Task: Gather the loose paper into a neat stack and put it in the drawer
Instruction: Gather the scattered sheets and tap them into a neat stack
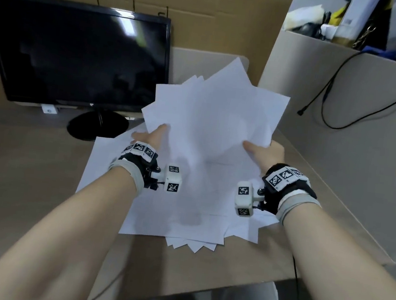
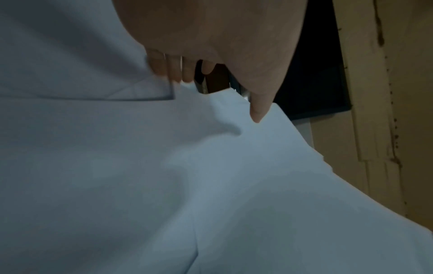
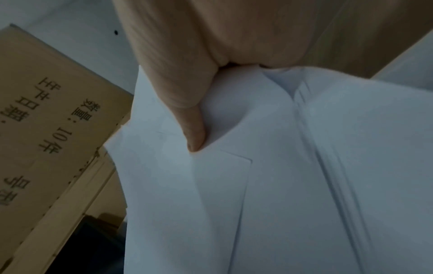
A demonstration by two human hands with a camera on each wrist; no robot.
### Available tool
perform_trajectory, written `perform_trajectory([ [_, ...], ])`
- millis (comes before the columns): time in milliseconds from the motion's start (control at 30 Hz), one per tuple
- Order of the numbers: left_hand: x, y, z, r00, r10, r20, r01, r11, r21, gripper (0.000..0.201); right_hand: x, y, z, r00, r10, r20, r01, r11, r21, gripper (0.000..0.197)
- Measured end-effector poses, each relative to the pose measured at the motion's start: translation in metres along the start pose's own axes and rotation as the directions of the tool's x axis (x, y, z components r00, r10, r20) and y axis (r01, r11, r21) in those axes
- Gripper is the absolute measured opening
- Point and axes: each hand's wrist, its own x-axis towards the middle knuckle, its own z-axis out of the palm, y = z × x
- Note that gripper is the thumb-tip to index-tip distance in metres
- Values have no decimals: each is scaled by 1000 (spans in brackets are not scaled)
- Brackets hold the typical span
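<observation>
Both hands hold a messy bunch of white paper [image 1: 211, 116] up in the air, just to the right of the monitor [image 1: 74, 52]. The left hand [image 1: 153, 135] pinches the bunch at its lower left edge, thumb on top and fingers underneath. The right hand [image 1: 265, 153] pinches the lower right edge, and its thumb [image 3: 194, 133] presses into the sheets so hard that they bulge.

What could go wrong? The sheets are not lined up. They fan out like a spread of cards, with corners poking out at the top. Each hand grips only one edge, so a sheet in the middle could slip out and flutter down. The hard thumb squeeze could also leave a crease. If the hands tap the bunch down while it is this crooked, the corners could bend.

More loose sheets [image 1: 159, 210] lie flat on the desk [image 1: 27, 166], in front of the monitor and under the raised bunch. Their corners stick out in a jagged row at the near edge. They are not gathered yet, so the job looks only partly done.

The paper is plain and white, thin and floppy. It may be blank, but the wrist views are too dim to be sure. No drawer shows in any view.
</observation>
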Motion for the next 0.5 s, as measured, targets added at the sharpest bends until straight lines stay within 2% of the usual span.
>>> perform_trajectory([
  [33,7,-2,2,1000,-3,5,4,1000,-31,124,0,-1,-3,1000,-9,-2,9,1000,17,34],
  [67,18,-7,5,1000,-3,23,4,999,-41,107,0,-1,-5,1000,-22,0,22,999,33,34],
  [100,19,-8,8,998,11,64,-8,999,-50,102,-1,-2,-6,999,-34,-3,34,998,49,33],
  [200,-7,2,13,984,62,168,-55,998,-41,74,-2,-3,-6,999,-49,-22,52,992,113,33],
  [267,-18,10,18,980,86,181,-81,996,-35,55,-2,-2,-5,998,-59,-21,61,991,123,36],
  [400,-31,21,27,973,91,213,-91,996,-7,68,1,-2,-9,995,-99,8,97,984,148,38],
  [500,-34,21,32,966,91,243,-83,996,-42,80,4,-3,-14,992,-120,24,113,975,191,33],
])
